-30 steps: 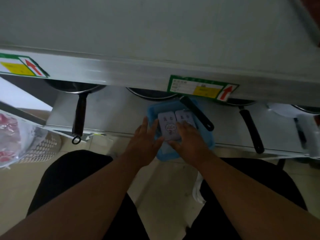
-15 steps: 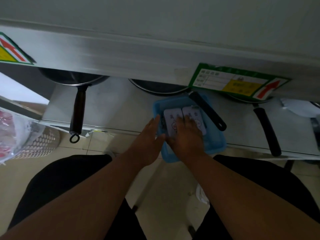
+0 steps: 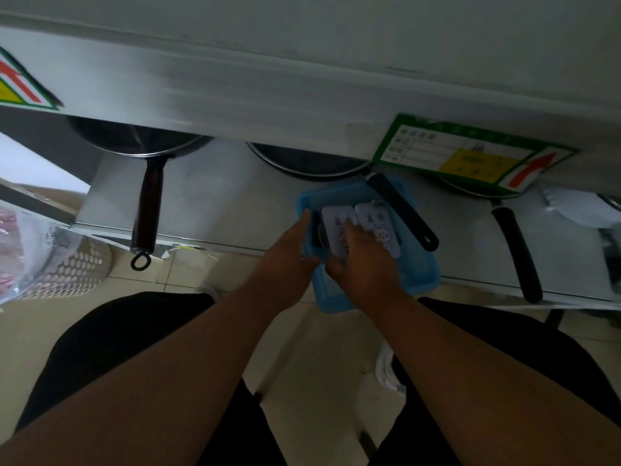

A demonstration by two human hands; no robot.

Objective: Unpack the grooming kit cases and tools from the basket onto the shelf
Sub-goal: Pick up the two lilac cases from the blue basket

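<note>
Blue basket [image 3: 416, 277] overhangs the dim, seemingly metal shelf [image 3: 215, 203].

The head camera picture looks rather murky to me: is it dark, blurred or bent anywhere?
Head view: dim overall, arms and lap in shadow; the left hand and right hand at the blue basket show little detail. The shelf edge above is smeared with motion blur, and its label cannot be read. The wide lens bows straight shelf lines. No strong glare.

Two hands [image 3: 285, 260] [image 3: 364, 264]; one blue basket [image 3: 420, 277]; two printed cases [image 3: 336, 227] [image 3: 379, 227]; three pans [image 3: 148, 210] [image 3: 400, 210] [image 3: 517, 250]; two shelf labels [image 3: 470, 156] [image 3: 20, 92]; one perforated white bin [image 3: 80, 270], lower left.
</note>
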